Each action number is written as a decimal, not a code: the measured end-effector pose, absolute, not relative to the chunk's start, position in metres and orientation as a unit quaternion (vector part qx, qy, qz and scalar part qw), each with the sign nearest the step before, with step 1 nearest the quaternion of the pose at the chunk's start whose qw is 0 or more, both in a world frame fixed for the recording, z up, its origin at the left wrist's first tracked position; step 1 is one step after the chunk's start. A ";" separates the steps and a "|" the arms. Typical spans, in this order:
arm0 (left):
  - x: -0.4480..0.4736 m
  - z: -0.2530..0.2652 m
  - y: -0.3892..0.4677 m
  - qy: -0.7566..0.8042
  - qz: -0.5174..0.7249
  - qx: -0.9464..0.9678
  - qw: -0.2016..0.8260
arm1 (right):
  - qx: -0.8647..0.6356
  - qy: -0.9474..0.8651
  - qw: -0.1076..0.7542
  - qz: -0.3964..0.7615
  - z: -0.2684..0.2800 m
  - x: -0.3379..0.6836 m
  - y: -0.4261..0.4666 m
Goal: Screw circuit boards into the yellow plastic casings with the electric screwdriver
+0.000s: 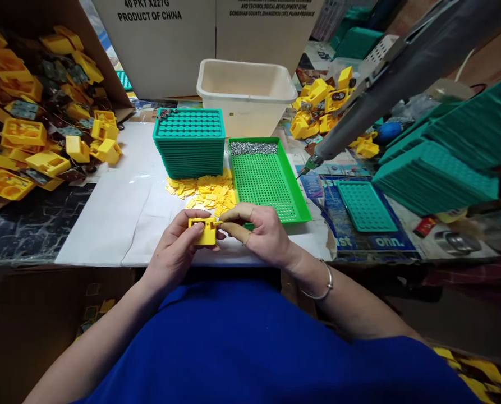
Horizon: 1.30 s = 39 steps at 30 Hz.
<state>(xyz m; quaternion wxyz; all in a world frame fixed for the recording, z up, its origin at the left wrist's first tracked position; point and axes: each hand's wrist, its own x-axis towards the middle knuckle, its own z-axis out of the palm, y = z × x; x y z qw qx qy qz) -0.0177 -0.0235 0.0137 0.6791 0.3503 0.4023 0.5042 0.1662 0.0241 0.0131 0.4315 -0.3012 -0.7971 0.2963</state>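
My left hand (178,241) is closed around a small yellow plastic housing (207,237), its thumb pressed on the upper face. From the right, my right hand (262,233) pinches a small yellow plastic piece (219,223) against the housing's side; tan covers wrap its thumb and forefinger. Just beyond the hands lies a pile of flat yellow plastic pieces (208,193). Right of that pile, a green perforated tray (261,177) holds many small metal screws (254,148) at its far end.
Stacked teal trays (189,151) stand behind the pile, in front of a cream bin (246,106). An electric screwdriver (317,157) hangs at the right, tip over the green tray's edge. A carton (115,84) of yellow housings (48,163) sits left; another teal tray (366,205) lies right.
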 end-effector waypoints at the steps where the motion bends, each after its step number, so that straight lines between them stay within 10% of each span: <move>1: -0.018 0.014 -0.022 0.402 0.502 0.343 0.684 | -0.297 -0.798 0.443 0.281 0.012 0.166 0.023; 18: -0.018 0.016 -0.018 0.411 0.441 0.318 0.732 | -0.091 -0.907 0.381 -0.156 0.003 0.171 0.030; 25: -0.020 0.021 -0.019 0.382 0.449 0.299 0.751 | -0.267 -0.872 0.406 0.062 0.001 0.172 0.023; 33: -0.023 0.018 -0.025 0.373 0.456 0.336 0.735 | -0.269 -0.883 0.384 0.004 0.003 0.167 0.018; 39: -0.023 0.019 -0.026 0.390 0.454 0.389 0.700 | -0.334 -0.810 0.391 0.283 0.007 0.161 0.015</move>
